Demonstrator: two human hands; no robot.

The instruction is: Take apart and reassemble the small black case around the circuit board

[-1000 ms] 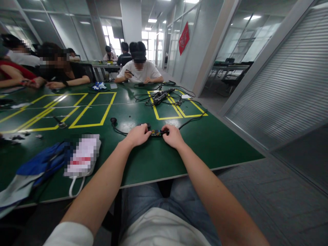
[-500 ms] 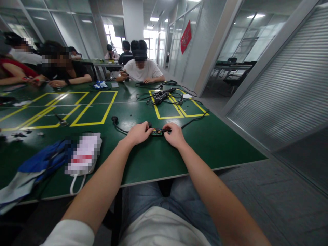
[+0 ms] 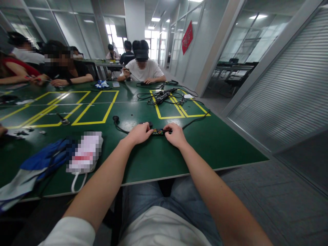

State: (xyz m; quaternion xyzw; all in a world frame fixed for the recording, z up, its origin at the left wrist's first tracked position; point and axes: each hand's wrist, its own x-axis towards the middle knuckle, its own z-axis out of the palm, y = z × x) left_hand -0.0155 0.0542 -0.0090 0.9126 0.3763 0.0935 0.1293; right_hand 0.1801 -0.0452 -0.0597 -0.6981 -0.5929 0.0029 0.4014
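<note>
A small green circuit board (image 3: 158, 131) with coloured parts lies on the green table (image 3: 153, 160) between my two hands. My left hand (image 3: 139, 133) is closed on the board's left end, next to a small black part (image 3: 146, 123) just behind it. My right hand (image 3: 175, 134) is closed on the right end, where a black cable (image 3: 196, 119) runs off to the right. Another black cable with a round plug (image 3: 115, 119) curls away on the left.
A blue and white bag (image 3: 38, 164) and a white pouch (image 3: 85, 153) lie at the near left. Yellow tape rectangles (image 3: 97, 107) mark the table. A tangle of black cables and tools (image 3: 161, 96) lies further back. Several people sit at the far and left sides.
Both hands stay on the board. The view has shifted slightly, so hands and board sit a little higher and further right in the picture.
</note>
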